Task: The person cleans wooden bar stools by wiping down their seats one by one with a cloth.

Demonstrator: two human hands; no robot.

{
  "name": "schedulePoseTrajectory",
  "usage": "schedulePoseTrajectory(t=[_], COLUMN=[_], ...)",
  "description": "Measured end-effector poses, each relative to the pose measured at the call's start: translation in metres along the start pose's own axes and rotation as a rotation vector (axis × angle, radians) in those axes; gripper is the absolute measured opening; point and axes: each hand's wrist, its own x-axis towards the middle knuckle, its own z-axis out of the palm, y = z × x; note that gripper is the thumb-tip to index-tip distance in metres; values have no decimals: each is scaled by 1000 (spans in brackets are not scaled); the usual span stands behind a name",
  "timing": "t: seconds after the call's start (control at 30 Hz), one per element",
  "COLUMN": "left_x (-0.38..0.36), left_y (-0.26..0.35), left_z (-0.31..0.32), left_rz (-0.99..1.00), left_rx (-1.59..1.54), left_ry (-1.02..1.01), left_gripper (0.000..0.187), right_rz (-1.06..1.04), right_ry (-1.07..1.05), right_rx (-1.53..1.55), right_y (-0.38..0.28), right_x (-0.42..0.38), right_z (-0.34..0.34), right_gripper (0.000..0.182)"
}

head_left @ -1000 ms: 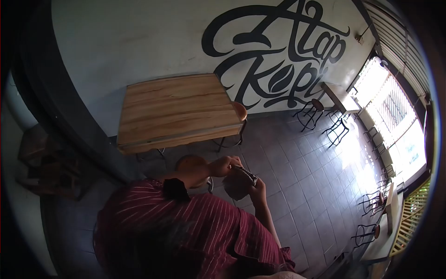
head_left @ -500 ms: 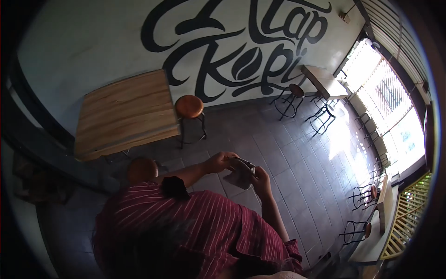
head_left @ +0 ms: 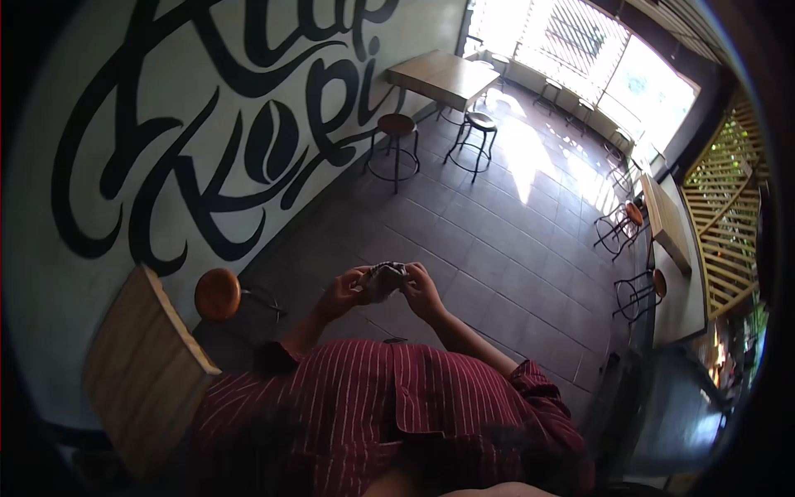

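Against the grey tiled floor [head_left: 489,248], right of a round stool [head_left: 218,294], the left hand [head_left: 336,298] grips one side of a small pouch-like item [head_left: 383,283] near centre frame; the right hand [head_left: 423,293] pinches the other, probably to steady it.

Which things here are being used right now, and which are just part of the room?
In use:
- left hand and right hand
- small, soft-looking grey item held between them, too unclear to name

Just around:
- brown wooden table, lower left
- round orange-brown stool beside it
- pale wooden table near the windows
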Motion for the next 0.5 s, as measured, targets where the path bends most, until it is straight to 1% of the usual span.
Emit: schedulePoseTrajectory(t=[0.03, 0.07, 0.17, 0.2, 0.23, 0.27, 0.3, 0.37, 0.4, 0.43, 0.5], left_x=[24, 43, 104, 122, 134, 149, 163, 183, 197, 214, 245], left_y=[-3, -8, -21, -23, -24, -29, -40, -64, -77, -90, -113], left_z=[-6, -9, -4, 6, 18, 27, 32, 38, 41, 43, 49], left_rz=[-117, -241, -298, -306, -306, -304, -313, -442, -438, -435, -484], left_rx=[-27, -53, -86, -92, -124, -155, -162, -86, -52, -61, -54], left_ry=[-49, -95, -222, -261, -242, -220, -247, -224, -224, -238, -251], left_gripper=[36, 38, 40, 40, 39, 38, 38, 38, 33, 33, 29], right_rz=[-40, -26, -15, 118, 245, 212, 219, 291, 275, 274, 320], right_ry=[49, 88, 181, 183, 183, 213, 241, 436, 441, 454, 285], right_rx=[9, 8, -102, 67, 241, 77, 73, 363, 352, 340, 583], right_y=[0, 1, 5, 9, 15, 33, 41, 60, 71, 82, 98], right_x=[17, 27, 57, 59, 59, 60, 65, 71, 75, 83, 94], right_z=[-6, -12, -34, -39, -44, -52, -60, -72, -84, -95, -118], right_gripper=[17, 17, 22, 24, 27, 29, 29, 26, 25, 25, 26])
